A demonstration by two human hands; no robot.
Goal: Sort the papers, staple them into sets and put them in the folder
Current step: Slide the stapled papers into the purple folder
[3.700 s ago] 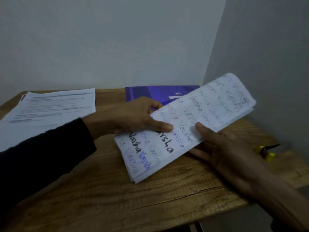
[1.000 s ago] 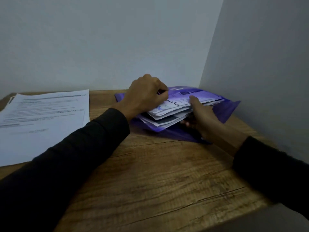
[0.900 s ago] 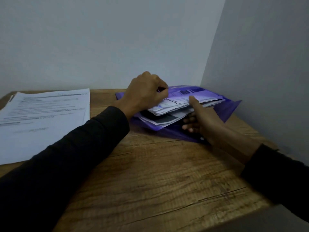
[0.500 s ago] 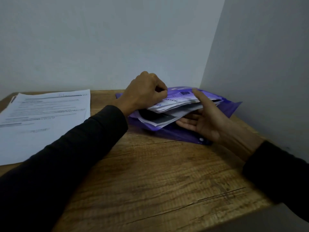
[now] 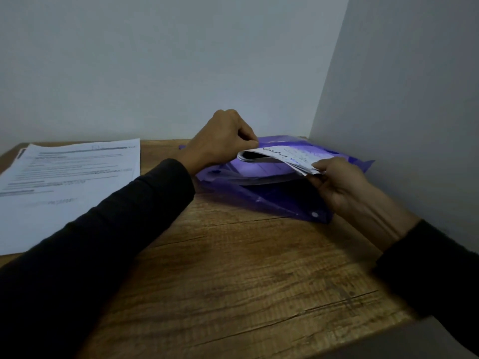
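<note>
A: What's behind the work area?

B: I see a wooden tabletop (image 5: 233, 268) set into a corner of plain grey walls. The purple plastic folder (image 5: 274, 200) lies at centre right of the frame, its mouth open.

A: And the hands?

B: My left hand (image 5: 220, 141), fingers curled, pinches the folder's upper flap near frame centre. My right hand (image 5: 339, 185) pinches the near end of a handwritten paper set (image 5: 282, 158), which sits partly inside the folder opening, above other papers already in there.

A: Anything else?

B: A stack of printed sheets (image 5: 64, 182) rests at the left of the frame, well apart from the folder.
</note>
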